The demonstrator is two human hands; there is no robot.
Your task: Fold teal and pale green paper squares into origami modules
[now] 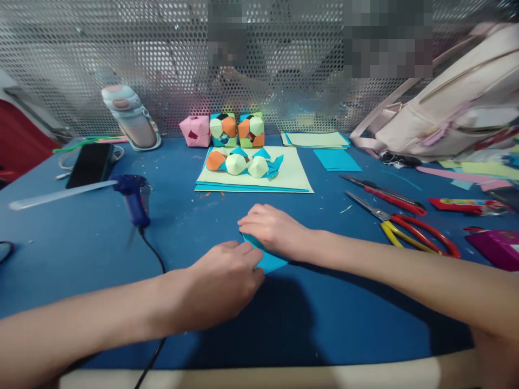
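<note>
A small piece of blue paper (271, 262) lies on the blue tabletop between my hands, partly covered by them. My left hand (231, 278) has its fingers curled closed at the paper's near left edge. Pressed together, the fingers of my right hand (271, 228) bear on its far edge, their tips partly hidden. Beyond my hands, folded paper pieces in orange, pale green and blue (235, 163) rest on a stack of pale green and blue sheets (298, 170).
Left: glue gun (135, 202) with cord, phone (90, 163), bottle (132, 119). Back: pink (195, 131) and multicoloured paper balls (251, 131), more sheets (316, 139). Right: scissors (409, 229), cutter (389, 197), purple case (494, 247), backpack (450, 102). A perforated metal panel (162, 65) stands behind.
</note>
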